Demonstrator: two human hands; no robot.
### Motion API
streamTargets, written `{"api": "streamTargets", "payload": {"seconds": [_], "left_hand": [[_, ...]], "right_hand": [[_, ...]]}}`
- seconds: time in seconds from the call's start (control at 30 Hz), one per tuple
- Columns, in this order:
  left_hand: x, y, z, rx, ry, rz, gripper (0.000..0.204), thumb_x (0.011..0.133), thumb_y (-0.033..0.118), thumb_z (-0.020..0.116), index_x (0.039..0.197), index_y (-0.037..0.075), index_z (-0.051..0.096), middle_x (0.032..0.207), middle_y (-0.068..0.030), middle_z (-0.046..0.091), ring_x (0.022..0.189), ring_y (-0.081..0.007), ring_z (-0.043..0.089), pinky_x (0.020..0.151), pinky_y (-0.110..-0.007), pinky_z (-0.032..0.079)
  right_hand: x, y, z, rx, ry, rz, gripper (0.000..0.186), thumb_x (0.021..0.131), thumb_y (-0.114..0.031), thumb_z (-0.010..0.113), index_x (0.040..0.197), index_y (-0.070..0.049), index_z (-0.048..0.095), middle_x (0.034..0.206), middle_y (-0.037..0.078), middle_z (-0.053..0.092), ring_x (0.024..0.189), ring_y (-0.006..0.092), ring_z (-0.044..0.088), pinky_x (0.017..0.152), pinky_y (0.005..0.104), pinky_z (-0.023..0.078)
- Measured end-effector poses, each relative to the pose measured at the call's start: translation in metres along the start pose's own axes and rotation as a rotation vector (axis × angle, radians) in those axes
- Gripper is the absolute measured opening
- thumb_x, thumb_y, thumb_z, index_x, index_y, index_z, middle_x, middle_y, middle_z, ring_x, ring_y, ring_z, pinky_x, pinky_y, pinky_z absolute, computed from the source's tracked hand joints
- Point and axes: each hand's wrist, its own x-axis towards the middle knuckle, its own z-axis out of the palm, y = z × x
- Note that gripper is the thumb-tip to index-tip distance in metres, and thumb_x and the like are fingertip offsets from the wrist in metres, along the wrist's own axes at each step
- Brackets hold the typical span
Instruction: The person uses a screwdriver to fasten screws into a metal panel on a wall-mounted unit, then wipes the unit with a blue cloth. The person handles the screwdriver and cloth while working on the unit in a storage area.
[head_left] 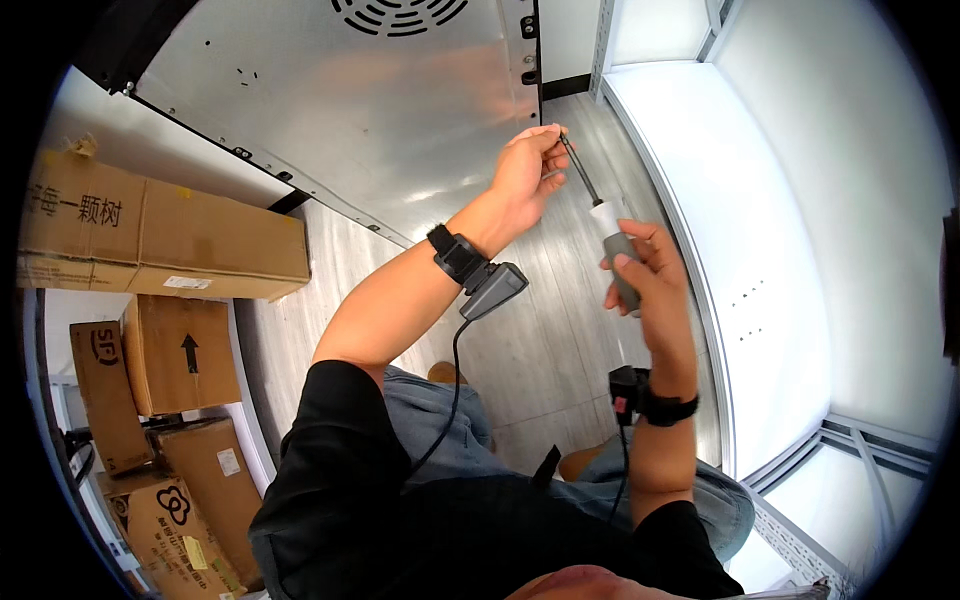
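My right hand (655,268) is wrapped round the grey and white handle of a screwdriver (604,213). Its thin dark shaft points away from me, up and to the left. At the shaft's tip, my left hand (525,172) pinches with thumb and forefinger, the other fingers loosely curled. Whatever small thing may be between those fingertips is too small to make out. Just beyond and left of my left hand is the edge of a large metal panel (330,120) with vent slots and small holes along its border.
Cardboard boxes (215,235) are stacked on shelving at the left. A long white shelf (760,270) runs along the right, with metal framing. Wood-look floor (530,350) lies between. A cable (456,370) hangs from the device on my left wrist; another hangs from my right wrist.
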Motion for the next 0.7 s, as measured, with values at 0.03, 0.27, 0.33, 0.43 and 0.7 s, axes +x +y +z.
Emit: {"api": "streamTargets", "payload": {"seconds": [0.03, 0.27, 0.33, 0.43, 0.7], "left_hand": [[0.004, -0.004, -0.003, 0.018, 0.008, -0.007, 0.013, 0.096, 0.019, 0.047, 0.095, 0.011, 0.057, 0.081, 0.0017, 0.058, 0.067, -0.0066, 0.05, 0.061, -0.023, 0.041], [0.004, 0.007, -0.028, 0.108, 0.096, 0.08, 0.015, 0.094, 0.023, 0.052, 0.094, 0.014, 0.063, 0.087, 0.0057, 0.059, 0.079, -0.0058, 0.049, 0.074, -0.025, 0.04], [0.007, 0.007, -0.027, 0.122, 0.082, 0.083, 0.014, 0.094, 0.023, 0.052, 0.095, 0.014, 0.063, 0.087, 0.0056, 0.06, 0.081, -0.0063, 0.049, 0.075, -0.025, 0.04], [0.01, 0.003, -0.026, 0.111, 0.108, 0.101, 0.014, 0.093, 0.022, 0.052, 0.096, 0.014, 0.063, 0.09, 0.0056, 0.061, 0.085, -0.0072, 0.049, 0.077, -0.026, 0.038], [0.02, 0.001, -0.029, 0.119, 0.152, 0.096, 0.012, 0.09, 0.023, 0.054, 0.094, 0.018, 0.064, 0.095, 0.0051, 0.064, 0.089, -0.0078, 0.049, 0.085, -0.028, 0.031]], "right_hand": [[0.004, 0.013, 0.005, 0.045, -0.001, -0.009, 0.035, 0.086, -0.009, 0.054, 0.12, -0.002, 0.048, 0.092, 0.011, 0.058, 0.055, 0.0117, 0.057, 0.046, 0.0228, 0.039], [0.015, 0.039, 0.042, 0.142, -0.049, -0.111, 0.037, 0.089, -0.005, 0.052, 0.125, 0.0, 0.043, 0.097, 0.011, 0.057, 0.057, 0.012, 0.057, 0.049, 0.0233, 0.041], [0.016, 0.04, 0.046, 0.147, -0.024, -0.119, 0.037, 0.09, -0.005, 0.052, 0.124, 0.0, 0.043, 0.098, 0.011, 0.057, 0.057, 0.0118, 0.057, 0.049, 0.0232, 0.041], [0.018, 0.043, 0.054, 0.145, -0.002, -0.131, 0.037, 0.089, -0.005, 0.052, 0.124, 0.001, 0.043, 0.098, 0.011, 0.057, 0.057, 0.0115, 0.057, 0.048, 0.0231, 0.041], [0.02, 0.041, 0.051, 0.128, -0.02, -0.147, 0.037, 0.089, -0.005, 0.052, 0.124, 0.001, 0.043, 0.095, 0.01, 0.057, 0.057, 0.0108, 0.057, 0.048, 0.0232, 0.041]]}}
